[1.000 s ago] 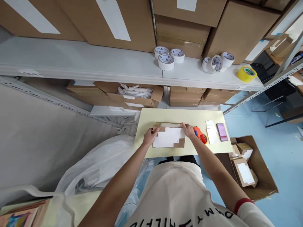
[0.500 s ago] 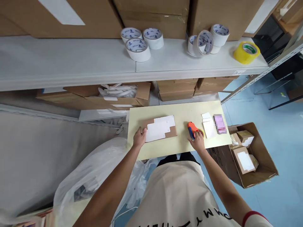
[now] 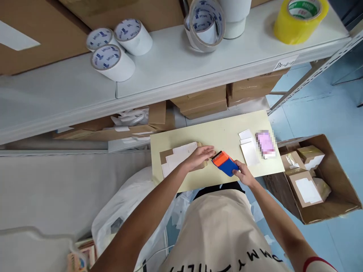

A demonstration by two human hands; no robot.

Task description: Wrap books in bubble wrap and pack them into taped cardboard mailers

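Observation:
A small flat cardboard box with white paper labels on its top lies on the left part of the pale yellow table. Over its right end is my left hand, fingers stretched out toward the dispenser; whether it touches the box I cannot tell. My right hand grips an orange and blue tape dispenser by its blue end, its dark front edge pointing left toward my left fingertips. To the right lie white cards or labels and a blurred pink item.
On the floor at right stands an open carton with several small boxes inside. White tape rolls and a yellow tape roll sit on the shelf ahead. A translucent plastic bag hangs at the table's left.
My right hand has lifted the tape dispenser and brought it left, turned sideways. My left hand has moved from the box's left edge to its right end. The view has shifted.

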